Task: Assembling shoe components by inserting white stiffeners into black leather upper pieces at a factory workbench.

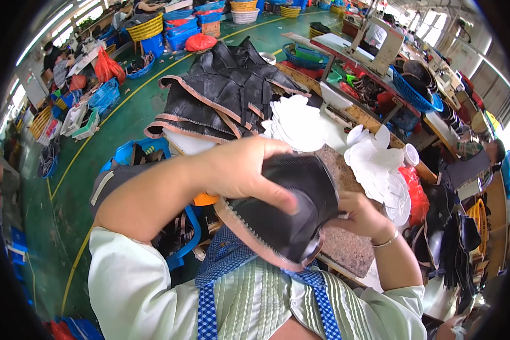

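A black leather shoe upper (269,224) with a pinkish-tan, zigzag-stitched edge is held up in front of my chest. My left hand (241,170) reaches across its far left side, thumb pressed on the black face and the other fingers mostly hidden. At the right edge of the upper, my right hand (358,214) pinches the leather between thumb and fingers. A speckled brown slab (345,246) lies on the bench beneath. Just beyond, a heap of similar black uppers (221,85) is stacked beside a pile of thin white rounded pieces (294,122).
More white rounded pieces (379,164) lie right of the slab, by a red plastic bag (415,195). A sewing machine (379,45) and a blue basket (416,90) stand at the far right. A blue crate (136,150) sits left of the bench, on the green floor (82,187).
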`<move>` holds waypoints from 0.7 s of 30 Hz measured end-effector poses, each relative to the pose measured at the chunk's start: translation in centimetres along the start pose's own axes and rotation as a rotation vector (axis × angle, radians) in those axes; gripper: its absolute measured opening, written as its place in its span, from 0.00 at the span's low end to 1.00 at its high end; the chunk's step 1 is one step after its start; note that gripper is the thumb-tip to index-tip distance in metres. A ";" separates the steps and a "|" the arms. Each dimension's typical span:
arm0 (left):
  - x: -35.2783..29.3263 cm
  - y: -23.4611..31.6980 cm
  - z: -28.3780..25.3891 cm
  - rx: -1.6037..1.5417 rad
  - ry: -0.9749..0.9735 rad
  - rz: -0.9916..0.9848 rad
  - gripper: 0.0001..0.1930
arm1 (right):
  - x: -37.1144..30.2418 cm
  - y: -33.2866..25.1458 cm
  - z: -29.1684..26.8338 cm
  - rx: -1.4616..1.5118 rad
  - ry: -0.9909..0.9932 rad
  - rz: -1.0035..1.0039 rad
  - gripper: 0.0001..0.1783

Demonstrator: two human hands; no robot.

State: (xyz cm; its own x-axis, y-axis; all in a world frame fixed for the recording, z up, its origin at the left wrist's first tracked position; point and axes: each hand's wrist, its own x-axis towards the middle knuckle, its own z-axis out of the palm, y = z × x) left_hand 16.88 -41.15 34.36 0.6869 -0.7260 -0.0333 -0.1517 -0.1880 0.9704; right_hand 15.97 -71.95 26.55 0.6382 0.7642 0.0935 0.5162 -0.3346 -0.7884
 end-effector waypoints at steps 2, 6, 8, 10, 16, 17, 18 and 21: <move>0.3 0.5 -2.3 0.309 -0.072 0.052 0.30 | -1.0 -1.6 -1.3 -0.382 0.264 -0.023 0.15; 1.4 -0.6 -4.0 1.105 0.301 0.632 0.12 | -1.4 -5.6 -2.7 -1.241 0.621 -0.123 0.19; 2.0 -0.8 -3.1 1.385 0.371 0.785 0.09 | -2.3 -4.8 -0.7 -1.401 0.574 -0.027 0.22; 2.7 -4.1 -2.4 1.470 0.378 0.853 0.08 | -2.6 -2.9 3.4 -1.359 0.360 0.168 0.26; 0.8 -16.3 0.1 1.363 -0.059 0.580 0.07 | -3.7 2.7 10.8 -0.728 0.226 0.246 0.21; 0.5 -15.7 -0.4 1.335 -0.042 0.506 0.10 | -4.4 3.1 9.9 -0.575 0.479 0.137 0.24; 0.2 -14.6 -0.7 1.288 -0.087 0.370 0.16 | -5.0 2.6 9.4 -0.642 0.722 0.206 0.26; 0.1 -10.7 -1.2 1.029 -0.224 0.119 0.37 | -6.3 3.5 5.9 -0.901 0.943 0.563 0.47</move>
State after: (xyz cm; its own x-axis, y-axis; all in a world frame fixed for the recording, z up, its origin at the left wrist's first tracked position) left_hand 19.44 -38.38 24.25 0.4976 -0.8620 -0.0965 -0.8100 -0.5016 0.3038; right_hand 10.36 -74.70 19.64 0.8281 -0.1152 0.5486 0.0229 -0.9709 -0.2383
